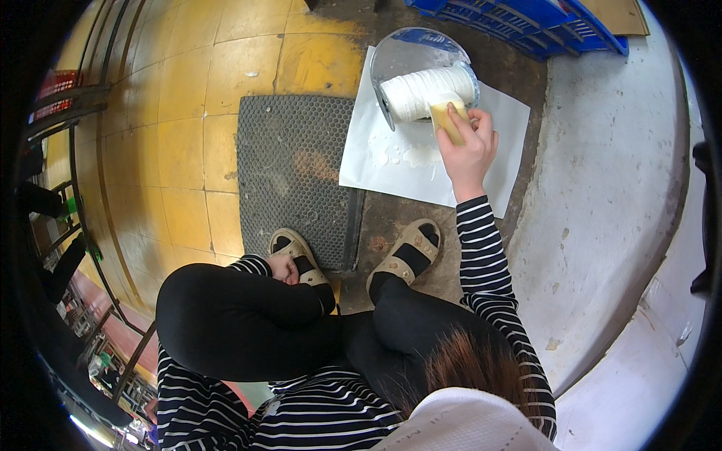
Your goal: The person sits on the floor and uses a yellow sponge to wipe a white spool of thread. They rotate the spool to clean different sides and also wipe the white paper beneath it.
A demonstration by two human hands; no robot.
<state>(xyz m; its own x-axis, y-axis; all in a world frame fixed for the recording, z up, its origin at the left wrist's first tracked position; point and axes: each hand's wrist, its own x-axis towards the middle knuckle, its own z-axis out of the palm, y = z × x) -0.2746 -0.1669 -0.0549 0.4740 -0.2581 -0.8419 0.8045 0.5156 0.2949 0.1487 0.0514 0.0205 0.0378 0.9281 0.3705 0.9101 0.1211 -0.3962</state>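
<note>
My right hand [470,146] grips a pale yellow block that looks like a sponge [449,122]. White wet material coats its upper end, which touches the near side of a spool of white cord [421,92]. The spool lies on its side, with a large clear round flange [385,54] at its left end and another at its right. Under it is a white sheet [361,161] with white wet spots [406,155] in front of the spool. My left hand [283,268] hangs beside my left sandal [295,246], past my knee, its fingers curled in with nothing visible in them.
A black rubber mat [289,173] lies left of the sheet on yellow floor tiles [180,98]. Beyond the spool stands a blue plastic crate [519,26]. A pale wall [602,188] runs along the right. Dark metal racks [75,180] line the far left.
</note>
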